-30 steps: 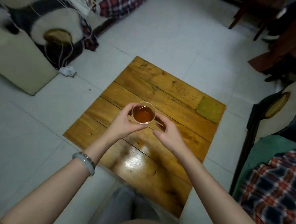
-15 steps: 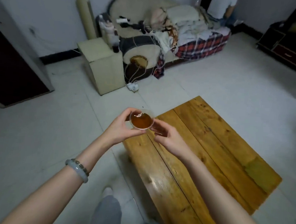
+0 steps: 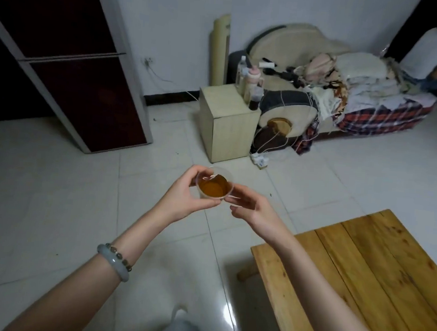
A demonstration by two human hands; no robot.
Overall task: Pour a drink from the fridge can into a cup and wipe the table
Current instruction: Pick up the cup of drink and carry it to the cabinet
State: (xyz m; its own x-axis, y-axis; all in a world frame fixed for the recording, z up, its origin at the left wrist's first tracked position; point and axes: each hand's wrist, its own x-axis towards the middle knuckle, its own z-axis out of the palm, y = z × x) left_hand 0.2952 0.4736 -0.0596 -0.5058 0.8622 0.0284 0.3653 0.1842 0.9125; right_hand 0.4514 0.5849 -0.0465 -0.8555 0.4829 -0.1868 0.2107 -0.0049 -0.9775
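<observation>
Fingers point(image 3: 191, 174) of the left hand point(image 3: 184, 196) curl round the far side of the cup point(image 3: 214, 184) and its thumb closes on the near side, so the cup is pinched firmly in that hand. The right hand point(image 3: 257, 208) lies at the cup's 4 o'clock. Its fingers are nearly straight and loose, the tips just touching the cup's wall, and it grips nothing. Both hands are placed as they were half a second ago and a second ago: the same left pinch, the same right hand alongside.

The cup is clear and held upright in the air near the middle of the view, with amber drink point(image 3: 211, 190) inside. What has changed is what lies under it. A second ago it hung over the middle of the table point(image 3: 360, 265), and half a second ago over the table's corner. Now it is above floor point(image 3: 55, 192) tiles, and the table sits well apart at 4 o'clock with only its near-left part in view.

A bracelet point(image 3: 114, 261) rings the left wrist at 7 o'clock. The view has swung left: a dark fridge point(image 3: 83, 91), only at the edge half a second ago, now fills 10 o'clock. A pale box point(image 3: 228, 124) at 12 o'clock bears bottles point(image 3: 249, 82). A sofa point(image 3: 307, 99) heaped with cloth is at 1 o'clock, and a person point(image 3: 432, 56) in a white top at 2 o'clock.
</observation>
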